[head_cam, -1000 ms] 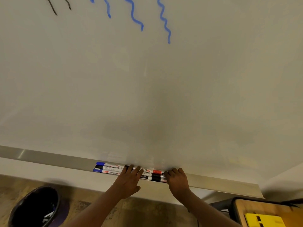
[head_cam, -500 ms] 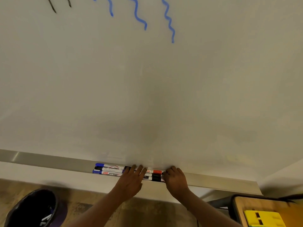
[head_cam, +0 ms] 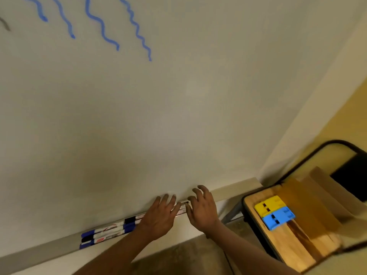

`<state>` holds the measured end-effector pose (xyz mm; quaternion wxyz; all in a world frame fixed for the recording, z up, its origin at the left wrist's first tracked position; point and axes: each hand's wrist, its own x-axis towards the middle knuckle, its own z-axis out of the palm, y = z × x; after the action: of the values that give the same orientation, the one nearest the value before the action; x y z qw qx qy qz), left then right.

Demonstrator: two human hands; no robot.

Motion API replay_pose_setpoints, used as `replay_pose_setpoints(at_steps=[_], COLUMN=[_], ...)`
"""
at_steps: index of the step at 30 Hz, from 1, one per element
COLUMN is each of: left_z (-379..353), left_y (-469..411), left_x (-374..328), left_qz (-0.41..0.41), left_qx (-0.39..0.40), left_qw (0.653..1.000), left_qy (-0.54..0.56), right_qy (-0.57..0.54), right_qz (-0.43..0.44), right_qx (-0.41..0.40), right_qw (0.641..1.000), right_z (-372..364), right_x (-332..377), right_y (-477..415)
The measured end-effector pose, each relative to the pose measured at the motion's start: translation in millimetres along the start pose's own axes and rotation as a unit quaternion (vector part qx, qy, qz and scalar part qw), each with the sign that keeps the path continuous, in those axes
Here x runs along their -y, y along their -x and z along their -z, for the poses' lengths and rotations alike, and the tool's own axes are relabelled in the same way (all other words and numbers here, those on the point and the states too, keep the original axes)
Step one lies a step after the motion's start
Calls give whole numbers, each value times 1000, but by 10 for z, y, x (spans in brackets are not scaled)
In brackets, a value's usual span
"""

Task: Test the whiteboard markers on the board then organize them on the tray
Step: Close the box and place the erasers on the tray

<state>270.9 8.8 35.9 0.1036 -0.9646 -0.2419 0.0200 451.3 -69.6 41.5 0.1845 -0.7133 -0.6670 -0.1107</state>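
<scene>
Several whiteboard markers (head_cam: pixel 107 233) with blue and black caps lie side by side in the metal tray (head_cam: pixel 39 251) along the bottom of the whiteboard (head_cam: pixel 158 116). My left hand (head_cam: pixel 160 217) lies flat over the right part of the row, fingers spread on the markers. My right hand (head_cam: pixel 202 207) hovers just right of it at the row's end, fingers curled and apart, holding nothing. Wavy blue test lines (head_cam: pixel 99 22) and a dark stroke (head_cam: pixel 5 23) mark the board's upper left.
A chair (head_cam: pixel 309 215) with a wooden seat stands at the lower right, carrying a yellow block (head_cam: pixel 270 205), a blue block (head_cam: pixel 278 217) and flat brown pieces. A yellow wall (head_cam: pixel 347 120) rises right of the board. The floor lies below the tray.
The view has swung right and tilted, bringing the chair in and losing the black bin. My right hand has lifted off the markers and its fingers have opened; my left hand stays on them.
</scene>
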Motion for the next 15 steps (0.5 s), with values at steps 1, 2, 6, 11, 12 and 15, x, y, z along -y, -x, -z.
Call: replay_pose_setpoints(at_steps=[1, 2, 6, 11, 12, 15], left_z=[31, 64, 254, 503, 544, 667], left_y=[-61, -130, -461, -937, -1029, -1291], left_x=[-23, -55, -243, -586, -669, -956], left_qz=[-19, -40, -100, -146, -154, -177], left_qx=[-12, -22, -60, -103, -109, -126], left_qw=[1000, 999, 993, 984, 982, 976], left_qy=[-5, -10, -10, 2, 6, 19], right_qy=[9, 20, 60, 103, 111, 138], right_qz=[-21, -44, -111, -172, -181, -232], right_qx=[-4, -4, -9, -16, -13, -12], right_qw=[1000, 999, 992, 980, 977, 963], right_z=[51, 109, 387, 687, 738, 915], right_x=[-29, -66, -275, -672, -757, -1011], right_y=[48, 98, 297, 564, 618, 775])
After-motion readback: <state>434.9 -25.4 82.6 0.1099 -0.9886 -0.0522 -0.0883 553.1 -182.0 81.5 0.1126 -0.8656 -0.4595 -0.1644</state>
